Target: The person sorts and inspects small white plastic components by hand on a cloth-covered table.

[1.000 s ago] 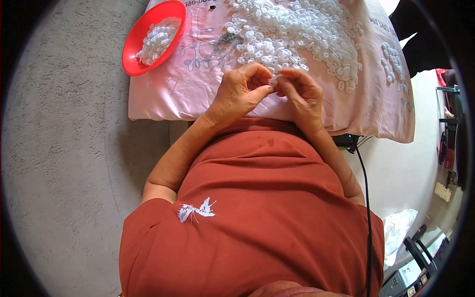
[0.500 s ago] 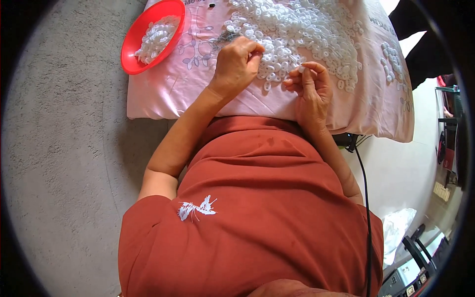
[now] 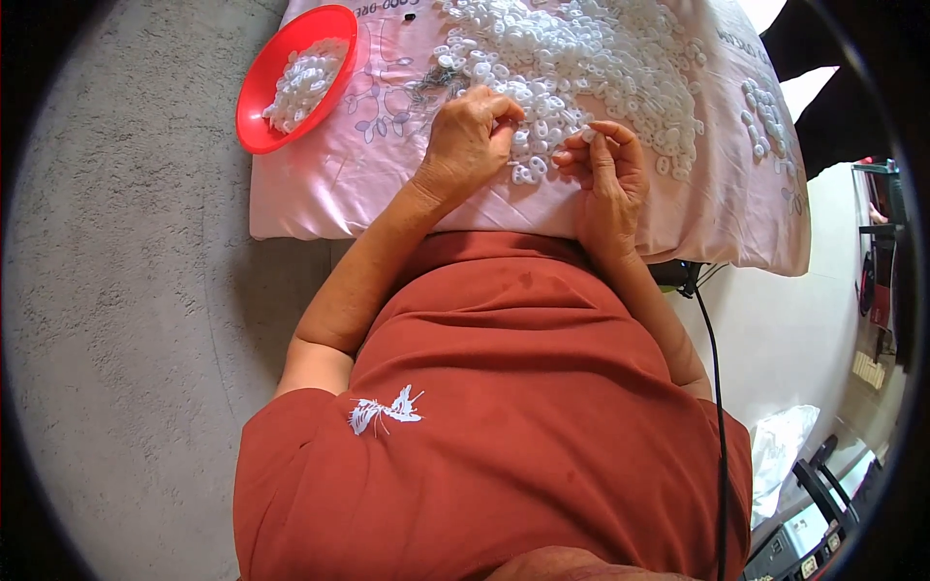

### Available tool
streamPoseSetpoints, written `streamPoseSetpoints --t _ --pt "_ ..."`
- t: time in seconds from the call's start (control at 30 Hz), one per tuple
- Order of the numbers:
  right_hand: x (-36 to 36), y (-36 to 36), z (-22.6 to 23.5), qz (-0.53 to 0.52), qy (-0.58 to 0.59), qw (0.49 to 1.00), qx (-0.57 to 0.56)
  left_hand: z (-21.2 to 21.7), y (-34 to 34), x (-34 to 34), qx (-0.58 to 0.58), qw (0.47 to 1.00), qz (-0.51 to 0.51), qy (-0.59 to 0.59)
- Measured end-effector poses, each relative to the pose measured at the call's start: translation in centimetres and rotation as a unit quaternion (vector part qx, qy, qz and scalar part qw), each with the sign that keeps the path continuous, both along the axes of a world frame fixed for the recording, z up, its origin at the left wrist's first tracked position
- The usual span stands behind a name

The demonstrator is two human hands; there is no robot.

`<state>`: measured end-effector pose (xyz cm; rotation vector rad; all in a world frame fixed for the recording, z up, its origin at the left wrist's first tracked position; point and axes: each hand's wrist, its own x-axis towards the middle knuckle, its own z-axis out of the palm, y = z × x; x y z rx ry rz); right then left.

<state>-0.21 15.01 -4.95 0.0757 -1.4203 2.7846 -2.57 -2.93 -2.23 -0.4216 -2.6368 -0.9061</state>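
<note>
A large heap of small white oval plastic pieces with holes (image 3: 620, 58) is spread over the pink cloth (image 3: 310, 198). My right hand (image 3: 615, 179) is at the near edge of the heap, pinching one small white plastic piece (image 3: 589, 136) between thumb and forefinger. To its left, my left hand (image 3: 465, 145) is closed, thumb against curled fingers; what they hold, if anything, is too small to make out. Just beyond the left hand lies a little pile of thin grey metal bits (image 3: 438, 81). The two hands are apart, with loose white pieces between them.
A red bowl (image 3: 254, 102) with white pieces in it stands at the cloth's left. A small separate group of white pieces (image 3: 765, 116) lies at the right. A small black object (image 3: 410, 16) is at the far side. A black cable (image 3: 715, 358) hangs at my right.
My left hand has moved slightly nearer to me and to the right, toward the right hand. The right hand keeps its pinch on the white plastic piece, almost unmoved.
</note>
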Motion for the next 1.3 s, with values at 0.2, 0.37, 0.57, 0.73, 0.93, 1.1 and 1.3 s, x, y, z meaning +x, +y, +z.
streamPoseSetpoints --t 0.2,0.37,0.57,0.73,0.93,1.1,1.3 --pt "0.0 -0.1 0.3 -0.005 -0.002 1.000 0.000 0.1 -0.1 0.3 -0.033 0.999 -0.013 -0.022" --pt "-0.1 0.0 0.1 -0.001 0.001 1.000 0.005 0.8 0.9 1.1 -0.046 0.998 -0.018 -0.027" --pt "0.0 0.0 0.3 0.004 0.007 1.000 0.009 0.2 0.9 1.9 -0.058 0.998 -0.039 -0.005" --pt "-0.1 0.0 0.1 0.006 0.002 1.000 0.006 -0.1 1.2 2.1 -0.033 0.998 -0.058 -0.004" --pt "0.0 -0.1 0.3 0.009 0.004 1.000 0.017 -0.1 1.5 2.4 -0.037 0.999 -0.021 0.003" --pt "-0.1 -0.1 0.3 0.014 0.009 1.000 0.023 0.4 1.8 2.9 0.004 1.000 0.015 -0.021" --pt "-0.1 0.0 0.2 0.025 0.009 1.000 0.016 0.4 2.2 3.3 0.064 0.998 -0.002 -0.017"
